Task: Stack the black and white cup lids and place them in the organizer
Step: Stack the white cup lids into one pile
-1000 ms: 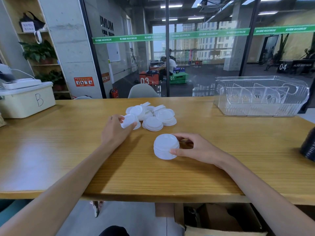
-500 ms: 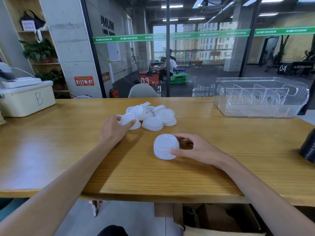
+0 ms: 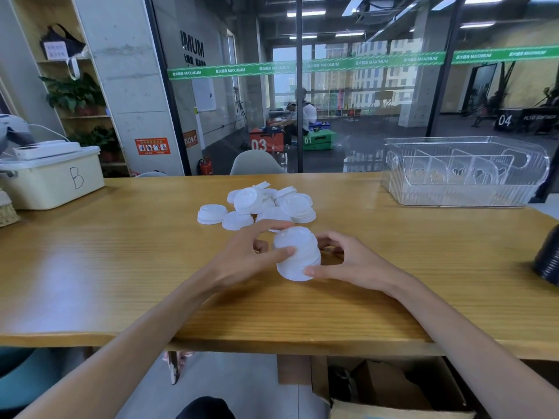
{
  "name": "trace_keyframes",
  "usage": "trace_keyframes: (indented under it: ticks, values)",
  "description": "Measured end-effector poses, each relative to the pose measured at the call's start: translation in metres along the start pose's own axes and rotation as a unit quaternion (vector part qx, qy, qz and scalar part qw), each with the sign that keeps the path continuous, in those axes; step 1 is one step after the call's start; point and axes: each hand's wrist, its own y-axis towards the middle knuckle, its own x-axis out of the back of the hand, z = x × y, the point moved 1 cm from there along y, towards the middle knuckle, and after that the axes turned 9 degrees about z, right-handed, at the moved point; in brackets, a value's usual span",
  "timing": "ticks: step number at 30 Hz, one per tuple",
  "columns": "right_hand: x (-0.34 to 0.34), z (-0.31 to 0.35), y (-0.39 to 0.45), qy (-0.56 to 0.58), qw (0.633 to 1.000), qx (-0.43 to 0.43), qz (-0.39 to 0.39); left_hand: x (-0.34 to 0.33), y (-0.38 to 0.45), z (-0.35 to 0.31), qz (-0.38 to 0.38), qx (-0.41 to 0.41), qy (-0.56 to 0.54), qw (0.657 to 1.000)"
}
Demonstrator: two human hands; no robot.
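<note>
A stack of white cup lids (image 3: 297, 254) stands in the middle of the wooden table (image 3: 121, 267). My left hand (image 3: 242, 258) grips the stack from the left, thumb on its side and fingers over its top. My right hand (image 3: 348, 264) holds it from the right, thumb at the stack's base. Behind them lies a loose pile of white lids (image 3: 266, 204), with one lid (image 3: 211, 213) apart at the left. A clear plastic organizer (image 3: 465, 170) with dividers stands at the far right. The stack of black lids (image 3: 549, 258) lies at the right edge, partly cut off.
A cream box marked "B" (image 3: 51, 176) sits at the far left of the table, with a woven basket (image 3: 7, 211) beside it. A glass wall runs behind the table. A cardboard box (image 3: 387, 388) sits on the floor under the table's front edge.
My left hand left the loose pile, came right to the stack and set a lid on it. The stack is taller. One lid now lies apart at the pile's left.
</note>
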Motion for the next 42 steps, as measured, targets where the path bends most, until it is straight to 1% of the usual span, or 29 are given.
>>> trace_keyframes:
  ticks: [3, 9, 15, 20, 25, 34, 38, 42]
  values:
    - [0.000, -0.001, 0.000, 0.006, 1.000, -0.002, 0.001, -0.006, 0.002, 0.002, 0.023, 0.003, 0.022, 0.999]
    - [0.000, -0.002, 0.000, 0.012, 1.000, -0.010, 0.005, -0.003, 0.008, 0.011, 0.032, 0.019, 0.031, 0.999]
    - [0.000, -0.002, 0.000, 0.006, 1.000, -0.003, 0.010, -0.001, 0.007, 0.014, 0.037, 0.007, 0.011, 0.999]
    - [0.001, 0.001, 0.000, -0.008, 1.000, 0.021, 0.012, -0.003, 0.006, 0.014, 0.036, 0.001, -0.010, 0.999]
    - [0.000, 0.003, 0.000, -0.020, 0.999, 0.048, 0.011, -0.005, 0.004, 0.009, 0.053, 0.003, -0.023, 0.998]
    - [-0.003, 0.013, -0.005, -0.007, 0.999, 0.038, 0.005, -0.005, 0.001, -0.003, 0.065, 0.010, -0.045, 0.997]
    - [-0.004, 0.016, -0.006, 0.000, 0.999, 0.038, 0.004, -0.009, -0.002, 0.003, 0.051, 0.011, -0.053, 0.997]
    - [-0.004, 0.016, -0.006, -0.003, 0.999, 0.039, 0.006, -0.008, -0.002, 0.011, 0.052, 0.018, -0.050, 0.997]
